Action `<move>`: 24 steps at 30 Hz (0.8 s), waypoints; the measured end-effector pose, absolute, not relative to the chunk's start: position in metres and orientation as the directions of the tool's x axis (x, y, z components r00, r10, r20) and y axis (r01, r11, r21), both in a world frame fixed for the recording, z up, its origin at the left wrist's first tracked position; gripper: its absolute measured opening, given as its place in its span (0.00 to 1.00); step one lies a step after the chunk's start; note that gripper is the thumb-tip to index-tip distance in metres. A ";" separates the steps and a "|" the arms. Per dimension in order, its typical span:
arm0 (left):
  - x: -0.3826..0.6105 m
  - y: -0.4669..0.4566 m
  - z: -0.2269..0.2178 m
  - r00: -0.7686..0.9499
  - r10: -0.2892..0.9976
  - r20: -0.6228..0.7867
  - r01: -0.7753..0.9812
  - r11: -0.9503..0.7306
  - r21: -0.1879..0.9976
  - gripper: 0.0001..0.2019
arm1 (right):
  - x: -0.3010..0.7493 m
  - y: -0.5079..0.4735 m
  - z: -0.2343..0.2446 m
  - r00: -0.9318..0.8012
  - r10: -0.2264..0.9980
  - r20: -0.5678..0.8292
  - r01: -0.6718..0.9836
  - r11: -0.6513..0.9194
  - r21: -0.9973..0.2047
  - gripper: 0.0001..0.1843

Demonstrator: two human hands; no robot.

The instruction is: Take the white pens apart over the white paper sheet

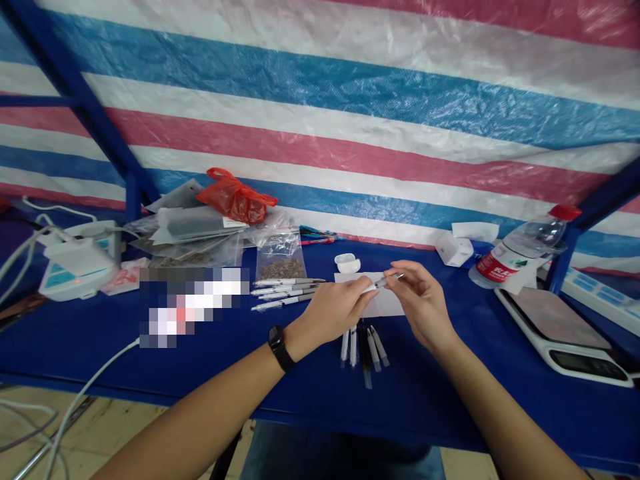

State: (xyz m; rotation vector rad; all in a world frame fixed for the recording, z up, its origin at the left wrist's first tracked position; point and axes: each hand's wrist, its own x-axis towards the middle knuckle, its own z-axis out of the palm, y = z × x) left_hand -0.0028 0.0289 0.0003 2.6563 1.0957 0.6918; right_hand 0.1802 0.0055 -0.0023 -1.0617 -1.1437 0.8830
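Observation:
A white pen (381, 283) with a silvery tip is held level above a sheet of white paper (390, 304). My left hand (333, 305), closed, grips its left part. My right hand (423, 303) pinches the tip end between thumb and fingers. Several white pens (287, 293) lie side by side just left of my left hand. Below the paper, several more pens (373, 348), one of them dark, point toward me. A small white case (347, 263) stands with its lid up behind my left hand. My fingers hide part of the held pen.
A clear zip bag (281, 268) of small brown pieces lies behind the left pens, near a red plastic bag (237, 197). On the right are a bottle (520, 250) and a digital scale (563, 327). White power strips (80, 267) and cables occupy the left.

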 end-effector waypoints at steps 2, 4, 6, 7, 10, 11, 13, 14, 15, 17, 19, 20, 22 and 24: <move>-0.003 0.029 0.000 0.616 0.709 0.343 0.627 -0.705 0.331 0.16 | 0.180 0.004 0.001 0.187 0.945 0.269 -0.086 0.289 -0.954 0.19; -0.002 0.029 0.000 0.618 0.705 0.348 0.624 -0.709 0.328 0.17 | 0.179 0.003 0.003 0.184 0.948 0.260 -0.128 0.285 -0.950 0.19; -0.002 0.029 0.000 0.620 0.700 0.355 0.618 -0.714 0.329 0.17 | 0.178 0.003 0.003 0.208 0.953 0.221 -0.120 0.249 -0.961 0.18; -0.002 0.028 0.000 0.622 0.698 0.354 0.617 -0.715 0.328 0.17 | 0.178 0.003 0.002 0.222 0.955 0.198 -0.108 0.226 -0.968 0.17; -0.002 0.028 0.001 0.627 0.708 0.325 0.630 -0.706 0.325 0.15 | 0.179 0.005 0.001 0.247 0.951 0.187 -0.110 0.219 -0.970 0.17; -0.002 0.028 0.001 0.629 0.712 0.313 0.633 -0.702 0.326 0.14 | 0.179 0.006 0.001 0.241 0.950 0.198 -0.126 0.233 -0.964 0.17; -0.002 0.028 0.001 0.635 0.712 0.300 0.628 -0.702 0.337 0.14 | 0.180 0.006 0.002 0.220 0.953 0.207 -0.171 0.246 -0.954 0.19; -0.002 0.027 0.001 0.639 0.708 0.301 0.619 -0.706 0.344 0.14 | 0.181 0.006 0.003 0.209 0.959 0.193 -0.193 0.234 -0.953 0.19; -0.002 0.027 0.001 0.643 0.702 0.305 0.610 -0.711 0.350 0.14 | 0.181 0.006 0.004 0.202 0.965 0.169 -0.209 0.211 -0.955 0.19; -0.002 0.027 0.001 0.644 0.694 0.322 0.599 -0.719 0.352 0.14 | 0.182 0.006 0.005 0.207 0.972 0.111 -0.221 0.157 -0.963 0.17; -0.002 0.027 0.002 0.640 0.693 0.332 0.601 -0.721 0.346 0.14 | 0.182 0.006 0.005 0.219 0.973 0.072 -0.225 0.122 -0.967 0.18; -0.003 0.027 0.002 0.635 0.697 0.334 0.607 -0.717 0.343 0.14 | 0.182 0.007 0.005 0.223 0.973 0.064 -0.234 0.118 -0.965 0.18; -0.004 0.028 0.003 0.621 0.708 0.337 0.619 -0.707 0.343 0.14 | 0.182 0.007 0.006 0.213 0.976 0.054 -0.271 0.112 -0.956 0.19; -0.004 0.029 0.003 0.606 0.717 0.344 0.628 -0.697 0.347 0.15 | 0.181 0.006 0.008 0.193 0.979 0.057 -0.308 0.116 -0.944 0.21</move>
